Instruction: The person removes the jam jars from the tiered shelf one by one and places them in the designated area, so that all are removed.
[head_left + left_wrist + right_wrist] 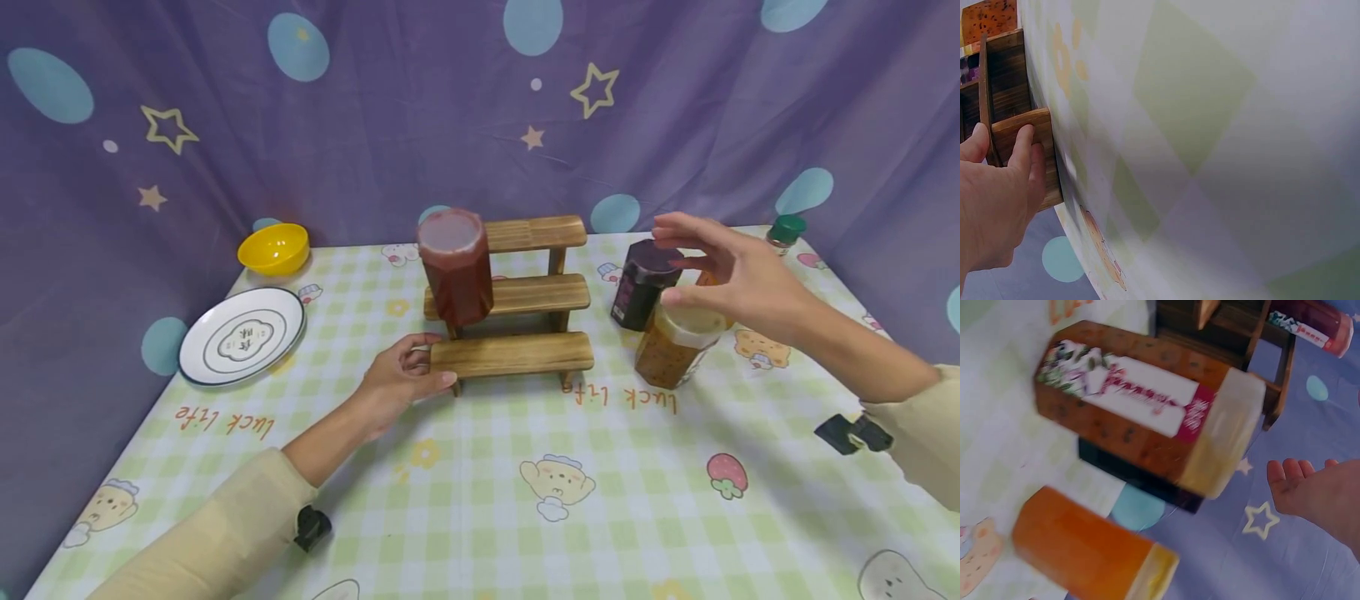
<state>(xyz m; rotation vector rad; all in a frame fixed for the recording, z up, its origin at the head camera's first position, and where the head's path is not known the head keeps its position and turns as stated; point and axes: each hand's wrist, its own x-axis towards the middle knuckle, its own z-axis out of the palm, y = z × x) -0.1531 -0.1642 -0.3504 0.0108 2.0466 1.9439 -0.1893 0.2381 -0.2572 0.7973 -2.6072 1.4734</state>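
Observation:
My left hand (401, 379) grips the left end of the lowest step of a three-tier wooden rack (517, 354). In the left wrist view the thumb lies over the board and the fingers (1024, 147) press its end support. A tall jar of dark red contents (459, 279) stands at the left on the middle step. My right hand (757, 279) hovers over several jars, thumb and fingers spread apart, holding nothing. Nearest below it is a jar of speckled brown sauce (671, 354) with a pale lid. Beside that stand a dark purple jar (636, 292) and an orange jar (1085, 547), mostly hidden in the head view.
At the left lie a white plate (197, 342) with a dark rim and a yellow bowl (275, 250). A small green-capped bottle (786, 229) stands at the far right. A checked cloth (480, 500) covers the table, and a purple curtain (420, 125) hangs behind.

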